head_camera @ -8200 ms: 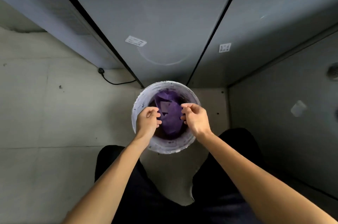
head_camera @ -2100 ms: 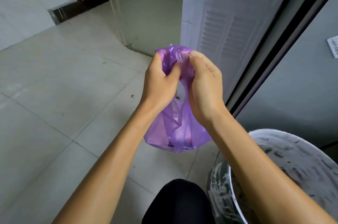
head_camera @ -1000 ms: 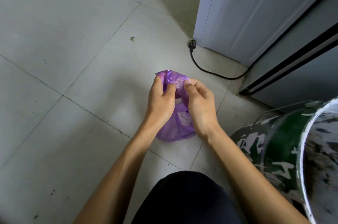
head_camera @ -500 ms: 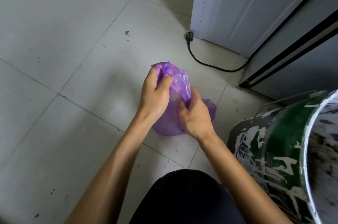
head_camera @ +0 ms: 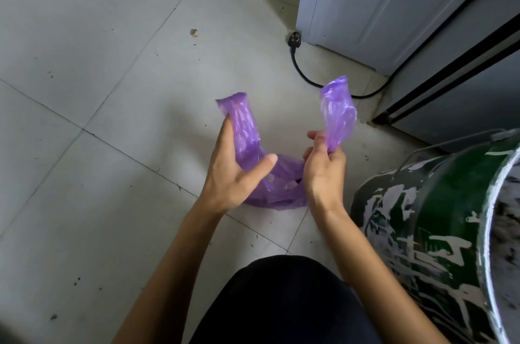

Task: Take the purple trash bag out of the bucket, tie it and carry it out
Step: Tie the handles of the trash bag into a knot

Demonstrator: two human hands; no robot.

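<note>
The purple trash bag (head_camera: 277, 183) hangs low over the tiled floor between my hands, out of the bucket. Its top is split into two twisted ends that stick up. My left hand (head_camera: 233, 169) grips the left end, thumb across the plastic. My right hand (head_camera: 323, 166) is closed around the base of the right end, which rises past the fingers. The two ends are spread wide apart. The green paint-spattered bucket (head_camera: 439, 231) stands at the right, close to my right forearm.
A black power plug and cable (head_camera: 298, 56) lie on the floor by a white appliance (head_camera: 380, 0). Grey cabinet doors (head_camera: 464, 85) run behind the bucket. My dark-clothed knee (head_camera: 284, 301) is at the bottom. Grey floor tiles (head_camera: 84, 90) stretch to the left.
My hands have drawn apart, pulling the bag's top into two separate ends. Before that the bag came out of the bucket and was bunched at its top.
</note>
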